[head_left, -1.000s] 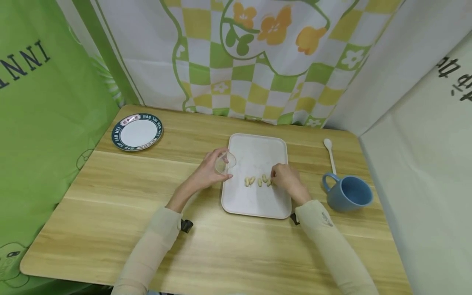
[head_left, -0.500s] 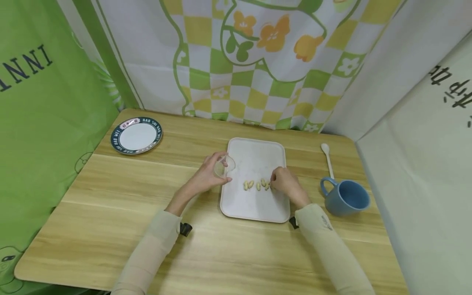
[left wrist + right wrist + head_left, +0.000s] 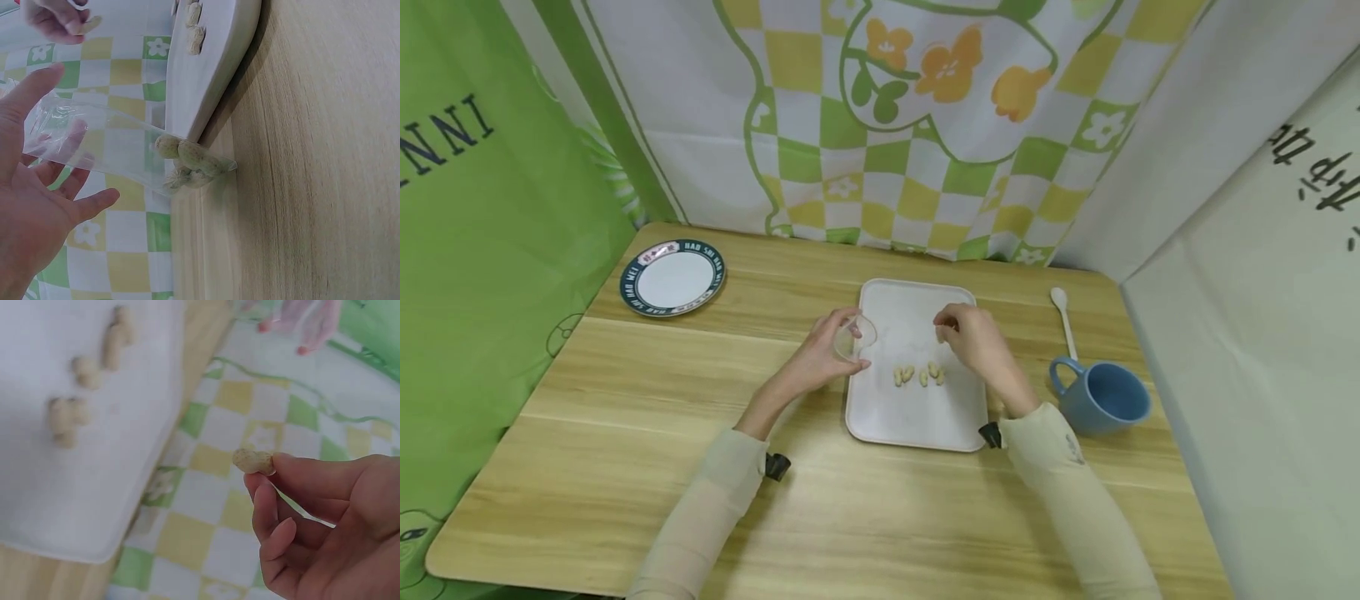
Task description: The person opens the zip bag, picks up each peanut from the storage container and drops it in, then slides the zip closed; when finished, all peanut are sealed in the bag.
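My right hand (image 3: 979, 337) pinches one peanut (image 3: 253, 461) between thumb and fingertips, raised above the right side of the white tray (image 3: 917, 421). Several more peanuts (image 3: 923, 377) lie in a loose row across the tray's middle. At the tray's left edge, my left hand (image 3: 822, 354) holds a clear plastic bag (image 3: 119, 134) at its mouth, thumb and fingers spreading it wide. The bag hangs down, and several peanuts (image 3: 197, 157) sit in its bottom end, as the left wrist view shows.
A blue mug (image 3: 1105, 398) stands right of the tray, with a white spoon (image 3: 1063, 321) lying behind it. At the back left of the wooden table (image 3: 625, 467) is a plate (image 3: 673, 279) with a dark green rim. A patterned curtain (image 3: 910, 167) hangs behind the table.
My right hand has lifted from the right end of the peanut row, moving up and a little left with a peanut. The left hand has kept its place with the bag.
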A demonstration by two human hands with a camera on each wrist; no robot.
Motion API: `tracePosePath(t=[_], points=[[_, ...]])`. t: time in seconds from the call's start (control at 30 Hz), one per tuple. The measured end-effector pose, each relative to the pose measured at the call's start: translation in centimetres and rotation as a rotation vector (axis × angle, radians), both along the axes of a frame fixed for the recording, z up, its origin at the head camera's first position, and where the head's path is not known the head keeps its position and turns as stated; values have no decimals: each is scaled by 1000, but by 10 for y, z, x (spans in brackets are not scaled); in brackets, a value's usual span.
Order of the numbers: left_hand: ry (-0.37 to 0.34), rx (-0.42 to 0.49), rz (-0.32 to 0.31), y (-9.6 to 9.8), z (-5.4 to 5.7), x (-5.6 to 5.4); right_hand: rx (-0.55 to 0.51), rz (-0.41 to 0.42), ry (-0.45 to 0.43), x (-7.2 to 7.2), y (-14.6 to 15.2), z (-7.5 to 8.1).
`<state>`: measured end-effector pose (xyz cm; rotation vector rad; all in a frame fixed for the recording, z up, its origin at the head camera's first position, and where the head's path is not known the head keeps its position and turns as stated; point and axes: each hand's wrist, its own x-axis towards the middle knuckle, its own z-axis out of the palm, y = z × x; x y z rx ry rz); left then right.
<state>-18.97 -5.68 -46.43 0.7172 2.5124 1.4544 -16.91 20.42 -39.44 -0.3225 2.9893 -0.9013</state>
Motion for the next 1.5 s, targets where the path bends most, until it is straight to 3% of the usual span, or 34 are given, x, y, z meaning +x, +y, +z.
tracePosePath(t=[0.27,0.6,1.03,1.5], points=[[-1,-6,8,-2,-1,2,-3,29,64,12,-25,25],[-15,-22,14,-4,-2,1,-137,73,126,9,-47,36],[-5,-3,-10,-2,-2,-6,-242,146,206,6,-60,29],[3,-34,-7,-3,0,-4,-229,173,200,0,-71,10]])
